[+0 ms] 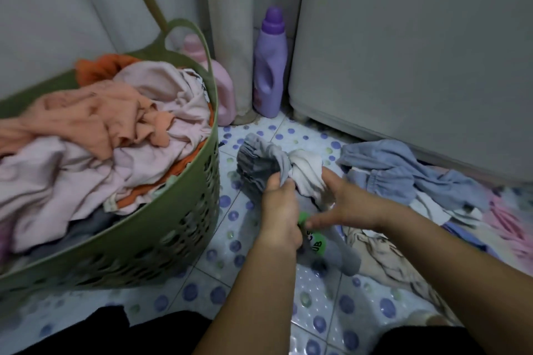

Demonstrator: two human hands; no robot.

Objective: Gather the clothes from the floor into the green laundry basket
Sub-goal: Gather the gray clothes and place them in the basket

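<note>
Gripping a grey bundle (268,164) near the frame's centre, our left hand (279,210) has its fingers curled round the twisted cloth where grey meets white. Our right hand (343,202) sits just beside it at 3 o'clock, thumb up against the white part (308,173) and fingers stretched out leftward toward a green patch with letters (315,242) on the grey cloth below; we cannot tell whether those fingers pinch anything, since the frame is blurred there. The bundle is lifted a little above the tiles (202,294), which are white with blue and green dots.

At 9 o'clock stands the green basket (173,228), its wall pierced with holes, one handle loop (187,37) rising at its far rim. It is heaped with pink clothes (57,176), peach clothes (95,115) and an orange piece (98,66) at the back.

At 3 o'clock, on the floor, lies a blue garment (403,173) with gathered cuffs, well apart from the basket. Just below it at 4 o'clock is a beige cloth (380,256), and pink fabric (507,219) shows at the right edge.

At 12 o'clock a purple bottle (269,66) stands upright against the wall, beside a white appliance (418,46). A pink bottle (222,89) is partly hidden behind the basket's rim. Dark cloth (161,334) covers our knees at 6 o'clock.
</note>
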